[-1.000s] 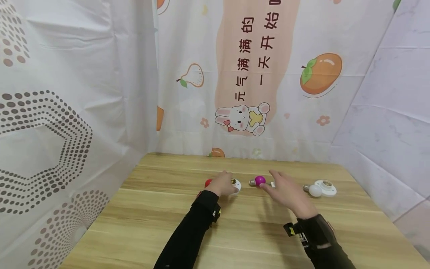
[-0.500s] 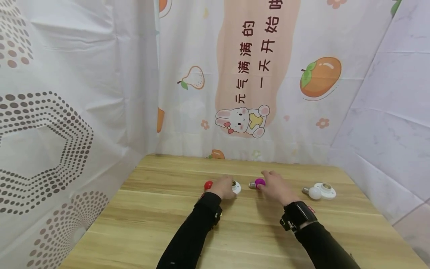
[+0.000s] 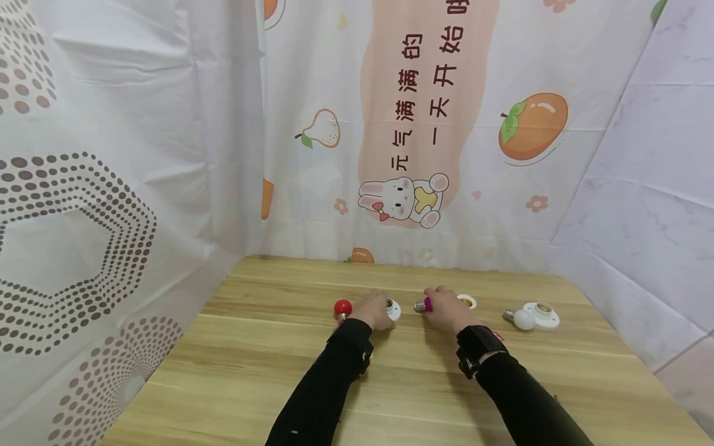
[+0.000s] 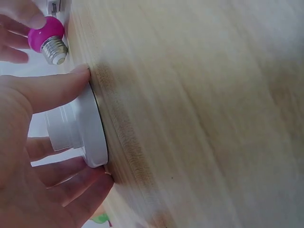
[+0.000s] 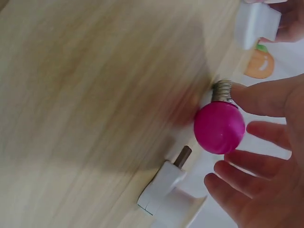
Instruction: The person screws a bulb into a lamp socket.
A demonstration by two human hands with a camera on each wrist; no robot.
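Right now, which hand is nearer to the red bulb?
Left. The left hand is just right of the red bulb, gripping a white socket; the right hand is farther right, at the magenta bulb.

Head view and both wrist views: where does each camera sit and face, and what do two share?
Head: worn on the head, facing forward and down at the table and printed curtain; black sleeves, the left hand and the right hand show.
Left wrist: worn on that wrist, facing the white socket that the left hand grips; part of the right hand also shows.
Right wrist: worn on that wrist, facing the magenta bulb by the right hand; part of the left hand also shows.
Shared: both wrist views show that bulb and socket.
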